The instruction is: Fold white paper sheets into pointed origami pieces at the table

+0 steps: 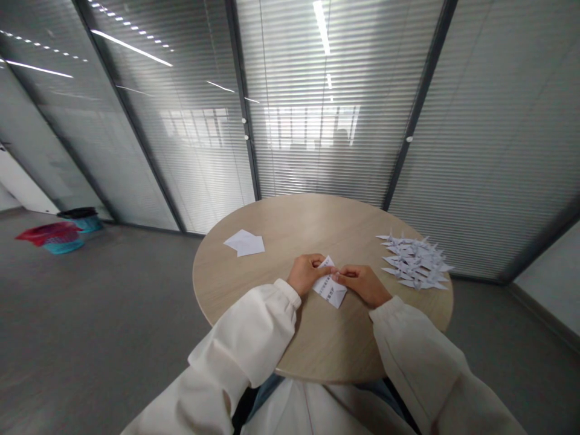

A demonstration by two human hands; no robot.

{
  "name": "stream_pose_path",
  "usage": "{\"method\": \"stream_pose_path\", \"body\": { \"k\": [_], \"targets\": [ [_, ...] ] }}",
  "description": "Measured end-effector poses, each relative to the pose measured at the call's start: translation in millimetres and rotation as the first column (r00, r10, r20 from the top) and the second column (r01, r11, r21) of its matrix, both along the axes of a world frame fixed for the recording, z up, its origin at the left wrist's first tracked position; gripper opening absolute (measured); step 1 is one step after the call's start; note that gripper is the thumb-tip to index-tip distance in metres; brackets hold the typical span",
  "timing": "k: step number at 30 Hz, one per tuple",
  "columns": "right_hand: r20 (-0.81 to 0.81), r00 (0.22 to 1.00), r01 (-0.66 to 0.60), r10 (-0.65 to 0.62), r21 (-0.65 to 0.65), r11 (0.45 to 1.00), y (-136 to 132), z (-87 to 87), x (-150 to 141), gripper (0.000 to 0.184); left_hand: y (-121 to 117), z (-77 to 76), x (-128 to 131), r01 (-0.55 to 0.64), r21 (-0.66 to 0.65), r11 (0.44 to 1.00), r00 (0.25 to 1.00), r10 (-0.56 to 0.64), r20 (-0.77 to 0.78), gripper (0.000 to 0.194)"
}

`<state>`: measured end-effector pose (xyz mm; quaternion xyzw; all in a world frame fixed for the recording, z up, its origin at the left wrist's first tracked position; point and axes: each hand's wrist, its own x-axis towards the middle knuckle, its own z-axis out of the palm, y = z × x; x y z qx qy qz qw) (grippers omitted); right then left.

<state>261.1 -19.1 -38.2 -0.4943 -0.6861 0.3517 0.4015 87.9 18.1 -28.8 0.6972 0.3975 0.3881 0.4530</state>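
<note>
A folded sheet of white paper (330, 290) with printed dark characters lies slanted on the round table, between my two hands. My left hand (308, 272) grips its upper left side, thumb on top. From the right, my right hand (362, 283) pinches the paper's upper right edge, and the fingertips of both hands meet there. Off to the right sits a cluster of folded white paper cranes (415, 261) in rows. A few loose white paper sheets (244, 243) overlap on the left part of the table.
The round wooden table (312, 220) stands close to a glass partition with blinds (317, 163). On the floor at far left are a bin with a red liner (52, 235) and a blue bin with a black liner (86, 219).
</note>
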Motion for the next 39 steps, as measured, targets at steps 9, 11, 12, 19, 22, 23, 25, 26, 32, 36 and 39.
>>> {"method": "stream_pose_path", "body": {
  "k": [9, 11, 12, 19, 22, 23, 25, 26, 32, 36, 39],
  "targets": [
    [0.021, 1.000, 0.005, -0.005, 0.006, 1.000, -0.1, -1.2, 0.7, 0.035, -3.0, 3.2, 1.9, -0.017, -0.013, 1.000, 0.998, 0.017, 0.054, 0.030],
    [0.028, 1.000, 0.008, -0.009, 0.013, 1.000, 0.1, -1.9, 1.1, 0.034, -3.3, 3.5, 1.8, -0.020, -0.011, 1.000, 0.999, 0.020, 0.047, 0.030],
    [0.032, 0.999, 0.011, -0.011, 0.016, 1.000, 0.3, -2.2, 1.3, 0.034, -3.4, 3.6, 1.8, -0.020, -0.013, 1.000, 0.999, 0.021, 0.043, 0.030],
    [0.056, 0.998, 0.016, -0.017, 0.013, 1.000, 0.3, 0.0, 2.8, 0.036, -0.2, 0.8, 1.7, -0.021, -0.026, 0.999, 0.997, 0.022, 0.077, 0.030],
    [0.060, 0.998, -0.018, 0.017, 0.002, 1.000, 0.2, 2.0, 3.2, 0.040, 2.9, -0.4, 0.7, -0.031, -0.035, 0.999, 0.992, 0.035, 0.125, 0.030],
    [0.060, 0.998, -0.028, 0.029, -0.002, 1.000, 0.2, 2.5, 3.4, 0.042, 3.5, -0.3, 0.4, -0.033, -0.037, 0.999, 0.989, 0.038, 0.141, 0.030],
    [0.061, 0.997, -0.041, 0.042, -0.008, 0.999, -0.1, 3.2, 3.6, 0.044, 3.8, 0.5, 0.1, -0.033, -0.039, 0.999, 0.986, 0.039, 0.163, 0.030],
    [0.060, 0.997, -0.044, 0.044, -0.010, 0.999, -0.2, 3.4, 3.7, 0.044, 3.6, 1.2, 0.2, -0.032, -0.039, 0.999, 0.985, 0.038, 0.168, 0.030],
    [0.064, 0.997, -0.036, 0.037, -0.011, 0.999, -1.3, 4.5, 3.8, 0.043, 1.8, 2.7, 1.4, -0.037, -0.042, 0.998, 0.983, 0.044, 0.176, 0.029],
    [0.070, 0.997, -0.021, 0.021, -0.004, 1.000, -1.7, 5.0, 3.5, 0.042, 2.5, 1.1, 1.8, -0.038, -0.047, 0.998, 0.984, 0.046, 0.173, 0.029],
    [0.075, 0.997, -0.001, 0.001, 0.002, 1.000, -2.1, 5.5, 3.2, 0.040, 1.9, 1.5, 2.3, -0.040, -0.054, 0.998, 0.982, 0.049, 0.184, 0.030]
  ]
}}
